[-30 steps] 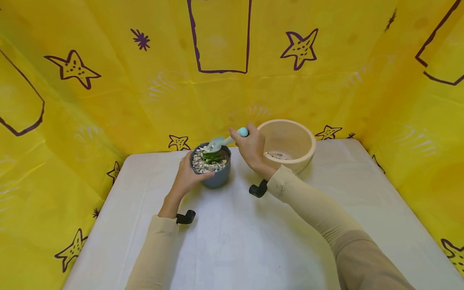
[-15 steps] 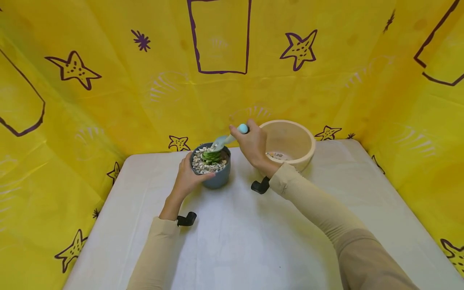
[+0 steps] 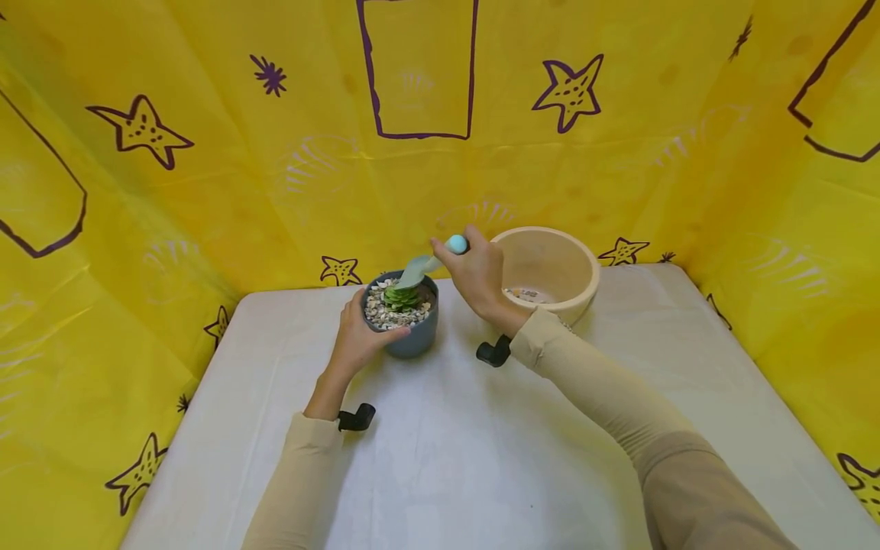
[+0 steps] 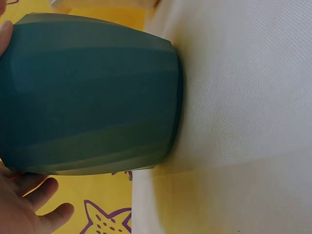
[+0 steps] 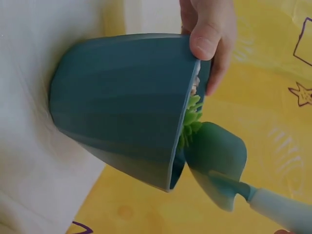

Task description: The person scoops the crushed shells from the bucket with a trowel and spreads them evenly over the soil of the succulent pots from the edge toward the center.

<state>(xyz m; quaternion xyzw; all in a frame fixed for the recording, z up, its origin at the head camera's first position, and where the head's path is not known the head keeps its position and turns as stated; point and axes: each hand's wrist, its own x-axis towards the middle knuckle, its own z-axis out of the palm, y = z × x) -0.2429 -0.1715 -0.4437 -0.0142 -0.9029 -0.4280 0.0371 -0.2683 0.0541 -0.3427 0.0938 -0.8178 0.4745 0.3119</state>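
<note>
A blue-grey flowerpot (image 3: 412, 341) stands upright on the white table, filled with pale pebbles (image 3: 378, 313) around a green succulent (image 3: 401, 299). My left hand (image 3: 354, 336) grips the pot at its rim, thumb on the near side and fingers around the left. My right hand (image 3: 477, 273) holds a small trowel by its pale handle (image 5: 280, 209), above the pot's far right side. The trowel's blade (image 5: 217, 151) tilts down over the rim, right beside the succulent's leaves (image 5: 191, 119); in the head view no pebbles show on it.
Behind my right wrist stands a wide cream tub (image 3: 587, 279) with a few pebbles on its bottom. A yellow curtain (image 3: 426, 183) printed with starfish closes off the back and sides of the table (image 3: 440, 458).
Pebbles that lay on the trowel's blade are gone from it, and the blade has tipped further down toward the pot. My left hand keeps its grip on the pot.
</note>
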